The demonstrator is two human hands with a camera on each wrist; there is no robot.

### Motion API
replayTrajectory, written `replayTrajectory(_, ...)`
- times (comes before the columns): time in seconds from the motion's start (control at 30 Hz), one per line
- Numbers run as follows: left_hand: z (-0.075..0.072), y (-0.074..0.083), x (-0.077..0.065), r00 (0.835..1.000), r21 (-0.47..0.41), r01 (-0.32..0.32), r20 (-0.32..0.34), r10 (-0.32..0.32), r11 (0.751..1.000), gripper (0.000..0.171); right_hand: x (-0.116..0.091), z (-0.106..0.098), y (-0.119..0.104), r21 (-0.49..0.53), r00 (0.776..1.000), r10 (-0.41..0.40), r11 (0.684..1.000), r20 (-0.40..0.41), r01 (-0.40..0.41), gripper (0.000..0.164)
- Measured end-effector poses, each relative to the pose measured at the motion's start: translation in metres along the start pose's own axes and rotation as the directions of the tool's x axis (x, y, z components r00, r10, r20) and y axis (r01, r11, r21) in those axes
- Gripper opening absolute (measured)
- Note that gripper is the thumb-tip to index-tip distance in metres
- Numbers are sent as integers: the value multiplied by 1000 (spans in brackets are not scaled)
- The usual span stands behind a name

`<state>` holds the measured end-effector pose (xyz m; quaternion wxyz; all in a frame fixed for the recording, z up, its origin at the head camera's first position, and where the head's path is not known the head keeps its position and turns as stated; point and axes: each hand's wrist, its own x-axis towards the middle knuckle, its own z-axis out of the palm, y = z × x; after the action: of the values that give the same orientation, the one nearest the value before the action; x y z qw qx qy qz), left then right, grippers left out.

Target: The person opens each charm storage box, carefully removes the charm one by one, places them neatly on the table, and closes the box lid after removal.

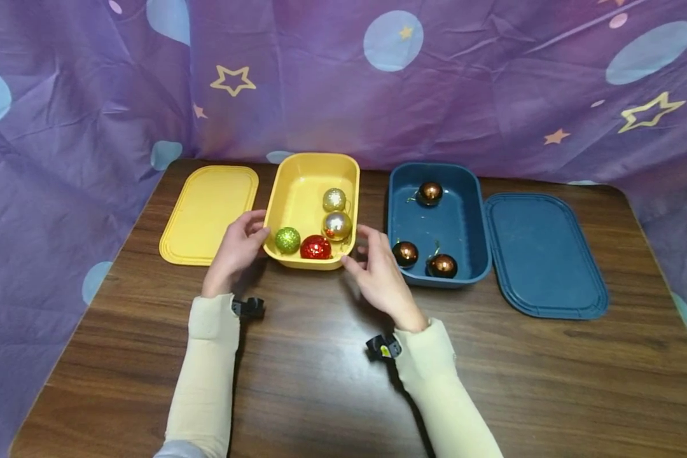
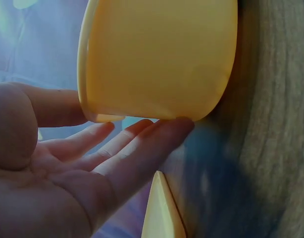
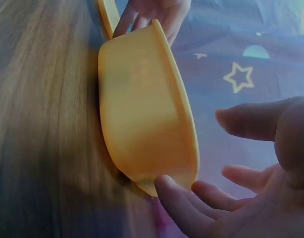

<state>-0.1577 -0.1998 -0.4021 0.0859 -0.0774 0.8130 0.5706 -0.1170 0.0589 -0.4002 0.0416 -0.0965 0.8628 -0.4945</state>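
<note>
In the head view a yellow plastic container (image 1: 298, 184) stands between my hands. Inside it lie a glittery green bauble (image 1: 288, 240), a red bauble (image 1: 316, 247), a shiny gold bauble (image 1: 336, 226) and a glittery gold bauble (image 1: 334, 200). My left hand (image 1: 242, 245) is at its near left corner; in the left wrist view the straight fingers (image 2: 147, 148) lie along the side, with the thumb at the rim. On the near right corner is my right hand (image 1: 380, 273). Its fingertips (image 3: 166, 184) are right at the wall in the right wrist view, the thumb raised apart.
To the right stands a blue container (image 1: 446, 222) with three dark copper baubles, one of them a bauble (image 1: 429, 193) near the back. A blue lid (image 1: 549, 254) lies beside it. On the left is a yellow lid (image 1: 208, 213). A purple curtain (image 1: 320, 83) hangs behind the wooden table (image 1: 309, 381).
</note>
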Motion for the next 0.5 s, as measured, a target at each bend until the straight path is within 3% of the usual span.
replayTrajectory(0.23,-1,0,2,1000,-54,11,22,-10,998,46,-4,-6,-2,-81,995,-101,992,-1,101,58)
replayTrajectory(0.5,-3,2,3,999,-69,43,24,-42,997,46,3,-16,-10,-231,968,-250,942,-3,242,46)
